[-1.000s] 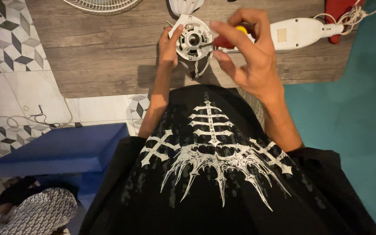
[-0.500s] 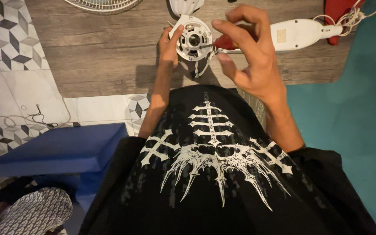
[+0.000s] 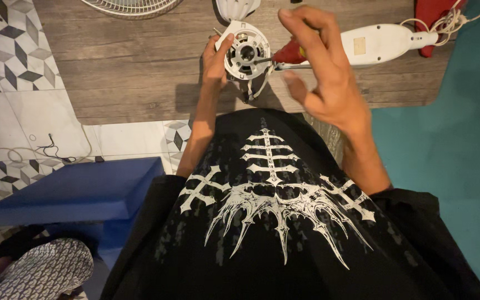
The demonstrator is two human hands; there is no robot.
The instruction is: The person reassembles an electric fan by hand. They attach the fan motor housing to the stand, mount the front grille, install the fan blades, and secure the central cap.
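Observation:
A round white fan motor housing [image 3: 246,50] with a dark centre stands on edge on the wooden board [image 3: 134,72]. My left hand [image 3: 216,60] grips its left rim, thumb on the edge. A screwdriver with a red and yellow handle [image 3: 290,53] points its tip into the housing from the right. My right hand [image 3: 320,66] holds that handle with the fingertips, the thumb spread away below. White wires hang under the housing.
A white fan stand part [image 3: 387,40] with a coiled cord lies at the right, beside a red object [image 3: 431,14]. A white fan grille [image 3: 130,5] sits at the top. A blue cushion [image 3: 79,191] lies on patterned tiles, teal floor at the right.
My right hand's fingers have rolled on the screwdriver handle, the thumb now spread away from it. The left hand and housing stay put.

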